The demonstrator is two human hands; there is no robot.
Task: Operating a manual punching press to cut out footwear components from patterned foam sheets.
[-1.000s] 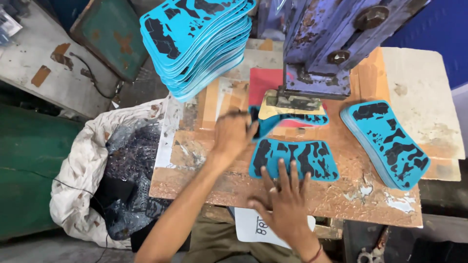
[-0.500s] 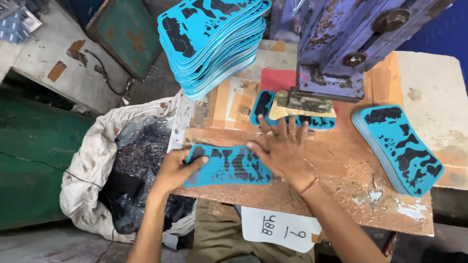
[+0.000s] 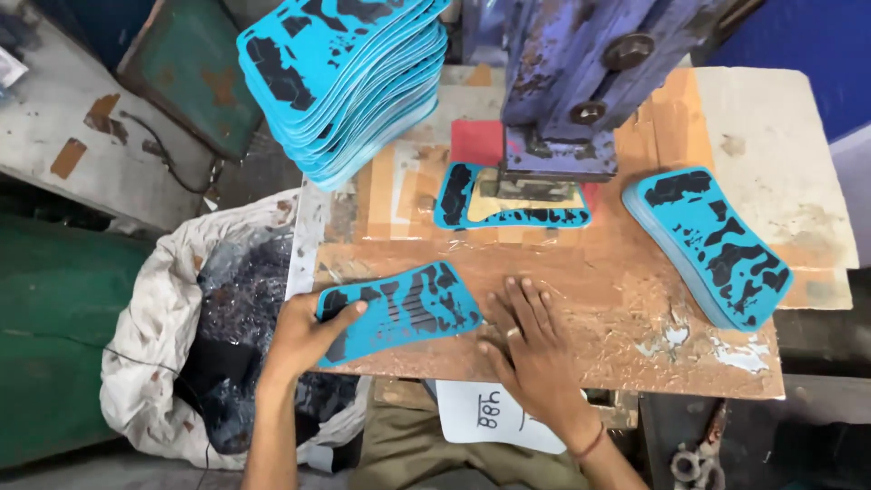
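By table edge [image 3: 635, 381]: L hand [image 3: 304, 336] grips sheet [image 3: 404, 308].

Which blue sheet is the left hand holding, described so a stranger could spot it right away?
Start at the wooden worktable under the purple press. At its near left edge, beside the white sack of scraps, the left hand grips a single blue sheet with black patches. Unlike the stacked sheets, it lies alone, overhanging the edge.

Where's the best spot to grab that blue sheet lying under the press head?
Probably the blue sheet's left end, coming from the left: that end juts clear of the press head, which covers its middle, and it lies flat on the table.
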